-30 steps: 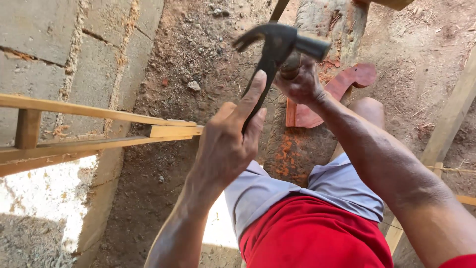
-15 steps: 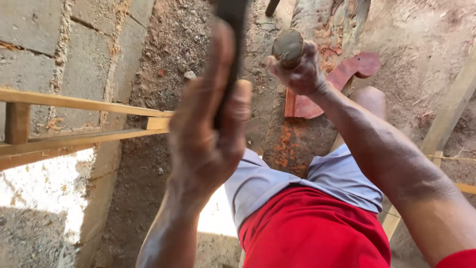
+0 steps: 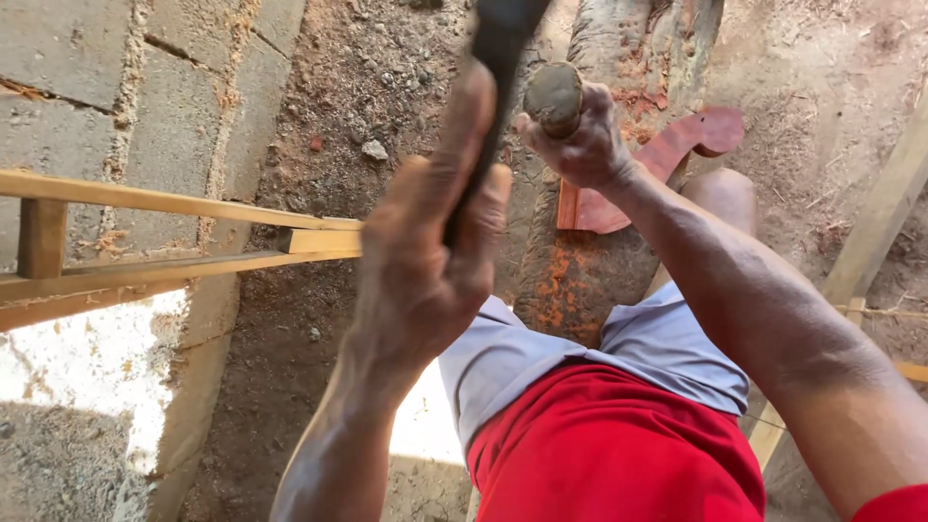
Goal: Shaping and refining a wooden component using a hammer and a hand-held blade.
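A dark hammer handle (image 3: 493, 87) is gripped high by the left hand (image 3: 425, 261), fingers clamped around it. A round-ended wooden peg (image 3: 554, 97) is pinched by the right hand (image 3: 580, 145). Blows are best kept short, with fingers clear.

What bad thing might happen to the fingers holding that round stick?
The left hand has a dark hammer handle raised right beside the right hand, which grips the stick's round end. A stray swing may hit those fingers. The bare knee below might catch a glancing blow too.
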